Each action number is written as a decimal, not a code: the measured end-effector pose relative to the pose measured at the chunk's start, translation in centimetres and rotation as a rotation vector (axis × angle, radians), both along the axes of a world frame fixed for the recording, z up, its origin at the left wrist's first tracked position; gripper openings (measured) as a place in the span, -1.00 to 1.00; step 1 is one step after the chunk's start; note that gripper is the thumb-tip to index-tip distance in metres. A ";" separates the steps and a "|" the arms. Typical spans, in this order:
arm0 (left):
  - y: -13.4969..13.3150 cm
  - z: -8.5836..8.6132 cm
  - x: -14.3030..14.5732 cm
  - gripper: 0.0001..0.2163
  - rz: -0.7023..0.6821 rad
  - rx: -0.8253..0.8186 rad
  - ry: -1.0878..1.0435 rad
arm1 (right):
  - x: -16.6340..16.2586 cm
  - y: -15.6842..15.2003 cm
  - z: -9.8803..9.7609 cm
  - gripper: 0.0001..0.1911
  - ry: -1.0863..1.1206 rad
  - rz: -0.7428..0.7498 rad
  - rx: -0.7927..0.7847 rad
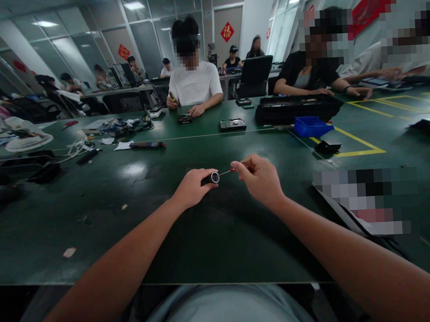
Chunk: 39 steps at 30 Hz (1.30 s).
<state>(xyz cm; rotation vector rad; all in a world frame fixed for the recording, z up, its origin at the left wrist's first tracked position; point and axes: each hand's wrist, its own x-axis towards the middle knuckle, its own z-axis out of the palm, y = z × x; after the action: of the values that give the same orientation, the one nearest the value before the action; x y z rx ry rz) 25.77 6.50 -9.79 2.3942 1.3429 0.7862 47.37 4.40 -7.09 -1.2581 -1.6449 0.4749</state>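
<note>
My left hand (190, 188) is closed around a small black cylinder with a silver ring at its end, which looks like a flashlight (214, 178). Its round end faces right and toward me, just above the green table. In my right hand (262, 180) is a screwdriver (225, 172), pinched between thumb and fingers. The thin metal shaft points left, its tip at the ringed end of the flashlight; whether it touches or goes inside, I cannot tell. A bit of red shows at my right fingertips, and the rest of the handle is hidden by the hand.
Across the green table (106, 224), a person in a white shirt (195, 85) works on a small dark device. A hard drive (232, 125), a blue tray (312, 126) and a long black housing (299, 109) lie beyond my hands. Cables (79, 148) lie left; a blurred-out flat item is at right.
</note>
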 end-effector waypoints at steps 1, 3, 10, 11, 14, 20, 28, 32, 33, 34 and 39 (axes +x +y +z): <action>0.0 0.0 0.0 -0.65 0.001 -0.002 -0.008 | 0.0 0.0 -0.1 -0.74 -0.003 0.028 0.018; 0.0 -0.1 0.0 -0.65 -0.003 -0.008 -0.022 | 0.0 0.0 -0.4 -0.83 -0.006 0.088 0.050; -0.1 0.1 0.0 -0.65 -0.013 -0.016 -0.012 | 0.1 -0.1 -0.4 -0.70 -0.070 0.105 0.026; -0.1 0.2 0.0 -0.66 -0.012 -0.020 -0.013 | 0.1 -0.1 -0.4 -0.68 -0.075 0.091 0.020; -0.2 0.3 0.1 -0.67 -0.009 -0.029 -0.014 | 0.1 0.0 -0.7 -0.78 -0.022 0.093 0.024; 0.0 0.3 -0.1 -0.64 0.020 -0.021 -0.037 | -0.4 1.2 -2.0 -0.80 0.420 0.176 -0.092; 0.7 0.5 -0.6 -0.62 -0.065 0.059 0.127 | 0.3 3.2 -2.6 -0.76 0.713 0.106 -0.305; 1.0 0.1 -0.7 -0.64 -0.057 0.012 0.146 | 0.3 2.9 -2.4 -0.78 0.593 0.050 -0.220; 1.1 0.0 -0.7 -0.64 -0.058 0.014 0.142 | 0.2 2.7 -2.4 -0.78 0.570 0.048 -0.205; 1.1 0.0 -0.7 -0.64 -0.059 0.017 0.142 | 0.2 2.6 -2.3 -0.79 0.549 0.047 -0.190; 1.0 -0.1 -0.6 -0.62 -0.067 0.030 0.185 | 0.0 1.9 -1.9 -0.77 0.422 0.067 -0.102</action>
<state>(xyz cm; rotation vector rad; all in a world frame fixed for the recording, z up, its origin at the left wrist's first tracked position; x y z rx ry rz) 25.18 7.47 -9.84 2.5746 1.3168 0.5832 47.35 6.25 -8.96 -1.0877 -1.3191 0.8148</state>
